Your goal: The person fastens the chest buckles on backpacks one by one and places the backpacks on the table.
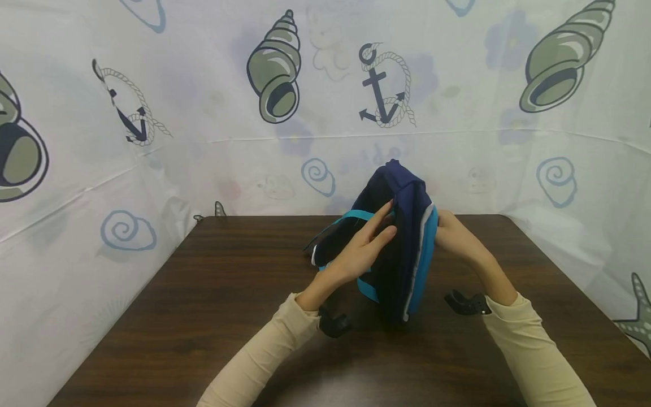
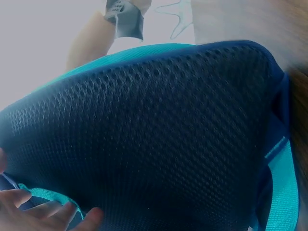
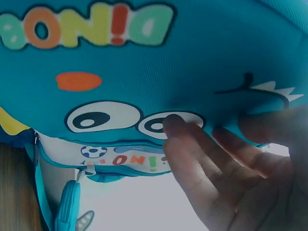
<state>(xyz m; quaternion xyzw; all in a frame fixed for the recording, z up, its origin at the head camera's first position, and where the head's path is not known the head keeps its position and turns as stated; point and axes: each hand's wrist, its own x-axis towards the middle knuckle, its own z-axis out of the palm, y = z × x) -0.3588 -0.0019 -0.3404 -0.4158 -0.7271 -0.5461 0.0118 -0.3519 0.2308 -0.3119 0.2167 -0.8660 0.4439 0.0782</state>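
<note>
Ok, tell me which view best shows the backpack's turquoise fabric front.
The right wrist view: the turquoise fabric front, with printed white eyes, faces the camera, partly behind the right hand. The head view gives only a narrow edge; the left wrist, a thin strip above the black mesh panel.

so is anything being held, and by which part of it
No clear grip shows: the left hand is at the mesh back of the backpack, the right hand at its printed front.

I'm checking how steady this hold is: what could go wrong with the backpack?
The backpack looks propped between the left hand and right hand, so it might topple onto the table if either eases off. A teal strap runs close to the left hand and could snag it.
</note>
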